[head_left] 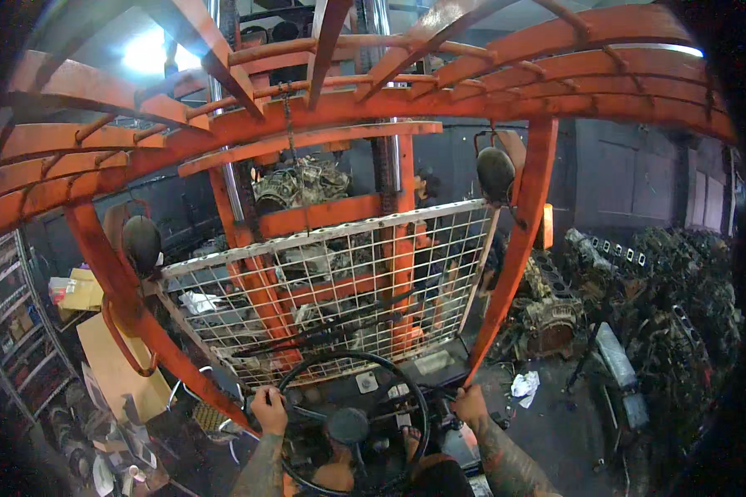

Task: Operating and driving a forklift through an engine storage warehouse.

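Inside an orange forklift cab, a black steering wheel [423,396] with a round hub stands in front of me. My left hand [268,409] is closed at the wheel's left rim, its fingers curled. To the right of the wheel, my right hand [471,406] is closed over a dark lever [446,396] at the foot of the orange post [518,248]; its grip is partly hidden. Beyond the white wire guard [365,273] and the orange mast [402,166], a greasy engine [302,182] sits raised.
A person [427,190] is partly visible behind the guard. Engine blocks [551,311] and piled engine parts [680,290] lie on the right. At left are a metal shelf [12,315], a cardboard sheet [120,364] and clutter. Orange overhead bars [373,103] cover the cab.
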### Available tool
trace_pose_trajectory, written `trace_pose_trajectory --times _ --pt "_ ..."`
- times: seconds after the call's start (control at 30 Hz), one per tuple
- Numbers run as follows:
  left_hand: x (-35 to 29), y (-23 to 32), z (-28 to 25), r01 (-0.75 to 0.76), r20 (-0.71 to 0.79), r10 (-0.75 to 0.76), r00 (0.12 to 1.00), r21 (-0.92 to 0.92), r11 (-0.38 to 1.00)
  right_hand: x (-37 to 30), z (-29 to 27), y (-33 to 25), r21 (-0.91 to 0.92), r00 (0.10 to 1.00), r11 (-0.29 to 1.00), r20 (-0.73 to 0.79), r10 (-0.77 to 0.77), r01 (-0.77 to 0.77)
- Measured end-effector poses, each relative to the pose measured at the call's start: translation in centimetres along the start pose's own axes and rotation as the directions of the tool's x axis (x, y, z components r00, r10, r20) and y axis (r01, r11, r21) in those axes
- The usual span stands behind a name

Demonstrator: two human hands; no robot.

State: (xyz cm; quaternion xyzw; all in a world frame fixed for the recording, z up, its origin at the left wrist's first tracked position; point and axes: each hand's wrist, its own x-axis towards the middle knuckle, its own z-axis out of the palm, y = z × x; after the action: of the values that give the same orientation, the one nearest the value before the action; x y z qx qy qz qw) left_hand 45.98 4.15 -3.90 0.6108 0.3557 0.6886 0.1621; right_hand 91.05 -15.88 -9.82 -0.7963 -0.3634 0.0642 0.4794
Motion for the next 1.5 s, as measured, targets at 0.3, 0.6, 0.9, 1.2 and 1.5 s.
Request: trace_pose_trajectory --times 0.3,0.6,0.9,1.2,1.5 --pt "0.2 0.9 0.2 -0.032 -0.005 0.032 0.999 0.033 0.999 1.1 1.2 1.9 0.058 0.992 0.99 -0.005 0.128 -0.128" --pt "0.0 0.0 0.1 0.021 0.024 -0.021 0.999 0.02 1.0 -0.8 -0.9 -1.5 -0.017 1.0 1.0 0.01 0.002 -0.002" --pt "0.0 0.9 0.4 -0.048 0.069 0.045 0.997 0.039 0.998 -1.2 -0.5 0.6 -0.08 0.999 0.997 -0.032 -0.023 0.021" --pt "0.1 0.5 0.3 -0.024 0.065 0.019 0.998 0.072 0.997 -0.4 0.7 0.3 0.029 0.972 0.972 0.033 0.231 -0.232" --pt "-0.2 -1.8 -0.4 0.04 0.032 -0.04 0.999 -0.009 0.999 -1.5 -1.3 -3.8 0.044 0.982 0.982 0.039 0.183 -0.184"
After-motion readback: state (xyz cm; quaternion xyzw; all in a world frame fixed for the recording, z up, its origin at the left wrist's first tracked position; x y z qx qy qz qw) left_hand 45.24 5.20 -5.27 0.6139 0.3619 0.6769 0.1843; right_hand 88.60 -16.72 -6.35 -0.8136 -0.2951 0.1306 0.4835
